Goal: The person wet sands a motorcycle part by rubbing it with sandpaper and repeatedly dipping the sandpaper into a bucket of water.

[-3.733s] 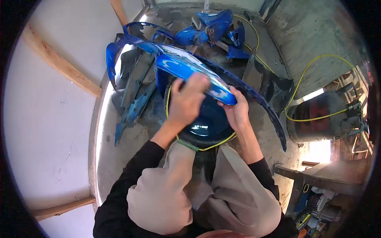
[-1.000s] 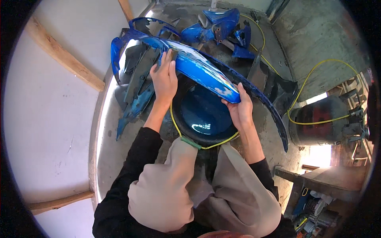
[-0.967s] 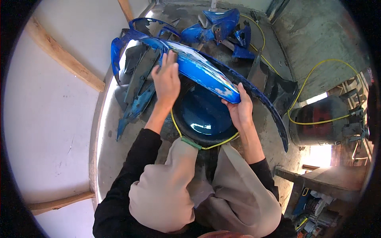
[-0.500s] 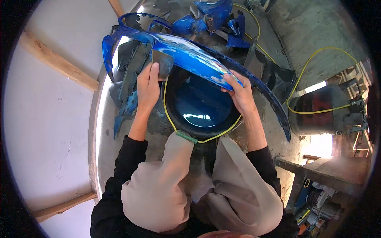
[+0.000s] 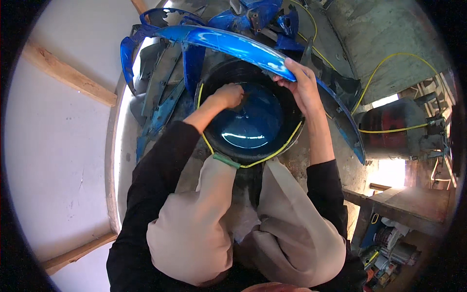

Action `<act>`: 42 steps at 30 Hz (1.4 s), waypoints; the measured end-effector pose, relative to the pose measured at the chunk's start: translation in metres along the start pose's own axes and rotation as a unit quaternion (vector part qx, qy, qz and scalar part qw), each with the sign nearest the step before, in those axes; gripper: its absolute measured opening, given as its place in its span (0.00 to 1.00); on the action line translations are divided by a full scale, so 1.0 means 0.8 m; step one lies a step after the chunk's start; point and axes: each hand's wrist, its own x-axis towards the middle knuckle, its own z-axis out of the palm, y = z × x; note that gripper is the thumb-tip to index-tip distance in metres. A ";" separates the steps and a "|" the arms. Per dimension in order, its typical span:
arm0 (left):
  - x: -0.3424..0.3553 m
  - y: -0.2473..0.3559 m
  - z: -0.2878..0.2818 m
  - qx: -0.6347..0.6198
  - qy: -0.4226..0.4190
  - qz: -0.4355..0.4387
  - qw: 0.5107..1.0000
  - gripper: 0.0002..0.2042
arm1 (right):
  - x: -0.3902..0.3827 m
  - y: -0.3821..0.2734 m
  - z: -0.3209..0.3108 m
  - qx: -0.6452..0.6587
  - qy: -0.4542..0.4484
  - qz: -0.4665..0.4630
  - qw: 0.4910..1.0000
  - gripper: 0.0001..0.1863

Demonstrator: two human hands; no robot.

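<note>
A long, curved blue plastic body panel (image 5: 228, 43), with whitish worn patches, spans the far side of a black bucket (image 5: 210, 136). Its right end is gripped by my right hand (image 5: 304, 85), thumb on top and fingers beneath. Inside the bucket lies dark bluish water (image 5: 248, 119) with a bright reflection. My left hand (image 5: 229, 96) reaches over the bucket's left rim to the water, fingers closed. A dark sheet, which looks like sandpaper (image 5: 250, 99), is barely visible at the fingertips; most of it is hidden by the hand or the water.
More blue panels (image 5: 233, 20) and dark plastic pieces (image 5: 160, 104) lie beyond and left of the bucket. A yellow hose (image 5: 394, 130) runs to a dark tank (image 5: 394, 127) on the right. A wooden bench (image 5: 413, 202) stands nearer, with tools underneath. The white wall (image 5: 68, 146) rises left.
My left hand has left the panel's surface and come down into the bucket with the dark sheet. The panel and my right hand have shifted up and slightly away.
</note>
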 end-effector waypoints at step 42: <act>0.024 -0.006 0.005 -0.030 0.125 -0.064 0.990 0.23 | 0.003 0.003 -0.025 -0.039 -0.009 -0.007 0.999 0.23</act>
